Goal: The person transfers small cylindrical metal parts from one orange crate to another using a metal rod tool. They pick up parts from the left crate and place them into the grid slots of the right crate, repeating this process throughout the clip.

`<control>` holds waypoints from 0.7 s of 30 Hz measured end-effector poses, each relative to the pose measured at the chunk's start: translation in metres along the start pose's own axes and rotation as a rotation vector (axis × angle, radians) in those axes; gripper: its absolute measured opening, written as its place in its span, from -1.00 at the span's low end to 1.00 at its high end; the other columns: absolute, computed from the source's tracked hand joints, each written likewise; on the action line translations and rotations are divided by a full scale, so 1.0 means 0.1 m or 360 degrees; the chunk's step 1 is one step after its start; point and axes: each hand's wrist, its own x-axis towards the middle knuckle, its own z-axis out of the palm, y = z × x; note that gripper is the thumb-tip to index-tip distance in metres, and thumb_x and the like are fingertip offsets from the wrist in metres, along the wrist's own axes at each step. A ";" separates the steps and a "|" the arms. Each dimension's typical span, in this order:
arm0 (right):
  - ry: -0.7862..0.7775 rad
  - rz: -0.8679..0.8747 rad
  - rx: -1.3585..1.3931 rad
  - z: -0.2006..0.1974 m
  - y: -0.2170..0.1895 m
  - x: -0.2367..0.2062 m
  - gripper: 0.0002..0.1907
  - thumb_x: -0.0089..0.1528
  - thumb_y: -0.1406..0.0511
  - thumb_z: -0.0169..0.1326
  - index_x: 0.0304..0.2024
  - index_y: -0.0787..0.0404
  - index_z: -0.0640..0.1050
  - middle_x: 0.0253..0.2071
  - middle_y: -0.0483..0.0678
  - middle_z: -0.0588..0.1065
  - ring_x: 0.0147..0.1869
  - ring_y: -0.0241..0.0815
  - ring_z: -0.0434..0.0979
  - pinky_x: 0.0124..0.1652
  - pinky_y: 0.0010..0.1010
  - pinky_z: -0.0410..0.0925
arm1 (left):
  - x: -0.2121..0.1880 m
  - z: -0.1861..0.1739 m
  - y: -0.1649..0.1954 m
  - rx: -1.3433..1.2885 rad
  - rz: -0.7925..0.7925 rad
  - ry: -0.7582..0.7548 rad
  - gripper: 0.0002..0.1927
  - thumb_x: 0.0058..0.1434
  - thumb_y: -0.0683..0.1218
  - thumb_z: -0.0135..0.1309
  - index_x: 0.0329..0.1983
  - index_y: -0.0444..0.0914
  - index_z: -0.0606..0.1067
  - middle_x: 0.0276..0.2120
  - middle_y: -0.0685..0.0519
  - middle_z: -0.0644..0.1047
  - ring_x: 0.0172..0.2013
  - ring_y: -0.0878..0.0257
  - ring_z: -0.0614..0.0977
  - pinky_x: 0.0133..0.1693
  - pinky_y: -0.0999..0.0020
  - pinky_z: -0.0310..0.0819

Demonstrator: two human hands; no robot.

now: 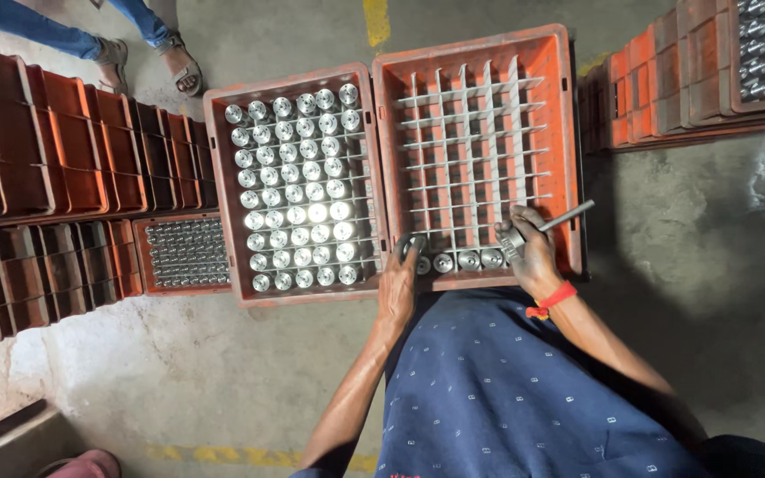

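Note:
Two orange crates sit side by side on the floor below me. The left crate (pixel 220 186) is filled with several upright shiny metal cylinders (pixel 297 193). The right crate (pixel 567 133) holds a white divider grid (pixel 471 142), mostly vacant, with several cylinders (pixel 468 259) in its nearest row. My left hand (pixel 400 281) rests on the near edge between the crates, fingertips on a cylinder. My right hand (pixel 529 252) grips a thin metal rod tool (pixel 567 216) over the grid's near right corner; a red thread circles that wrist.
Stacks of vacant orange crates (pixel 64 150) stand at the left, with a small crate of metal parts (pixel 188 252). More stacked crates (pixel 692 80) holding parts are at the upper right. Another person's sandalled feet (pixel 148 57) stand at the top left. The floor is concrete.

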 end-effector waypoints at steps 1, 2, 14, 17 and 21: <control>0.0043 0.0014 -0.0040 -0.02 0.03 -0.05 -0.85 0.37 0.47 -0.03 -0.04 0.28 0.52 -0.26 -0.04 0.48 -0.16 -0.20 0.54 -0.11 -0.32 0.47 | 0.01 -0.04 -0.05 -0.0087 -0.0026 0.0017 -0.38 0.13 -0.41 -0.13 0.29 -0.25 0.44 0.20 -0.34 0.47 0.06 -0.28 0.57 0.03 0.02 0.55; 0.0082 0.0024 -0.0077 -0.04 0.07 -0.10 -0.84 0.38 0.47 -0.04 -0.02 0.29 0.52 -0.27 -0.03 0.48 -0.15 -0.20 0.54 -0.12 -0.33 0.45 | 0.05 -0.09 -0.11 -0.0101 -0.0096 -0.0001 -0.42 0.13 -0.39 -0.07 0.26 -0.25 0.45 0.13 -0.31 0.50 0.03 -0.27 0.59 -0.01 0.01 0.54; 0.0194 -0.0126 -0.0276 -0.10 0.26 -0.31 -0.80 0.36 0.50 -0.11 0.00 0.39 0.47 -0.19 -0.02 0.47 -0.13 -0.14 0.56 0.00 -0.26 0.49 | 2.22 -0.55 -1.06 0.0408 -0.0193 0.0436 -0.40 0.18 0.16 0.22 0.22 -0.21 0.49 0.25 -0.41 0.31 0.28 -0.39 0.28 0.22 -0.33 0.09; 0.0220 -0.0150 -0.0266 -0.15 0.28 -0.35 -0.81 0.35 0.50 -0.11 -0.02 0.38 0.47 -0.21 0.02 0.48 -0.15 -0.11 0.57 -0.03 -0.24 0.51 | 2.42 -0.57 -0.97 0.0402 -0.0104 0.0400 -0.39 0.18 0.17 0.28 0.21 -0.21 0.50 0.29 -0.37 0.29 0.33 -0.35 0.24 0.22 -0.40 0.08; 0.0231 -0.0165 -0.0305 -0.24 0.24 -0.44 -0.82 0.37 0.51 -0.10 -0.01 0.37 0.49 -0.19 0.05 0.48 -0.12 -0.12 0.56 -0.03 -0.29 0.47 | 2.32 -0.72 -0.99 0.0428 -0.0008 0.0455 -0.35 0.01 0.09 0.42 0.16 -0.20 0.54 0.29 -0.35 0.33 0.30 -0.26 0.29 0.27 -0.38 0.03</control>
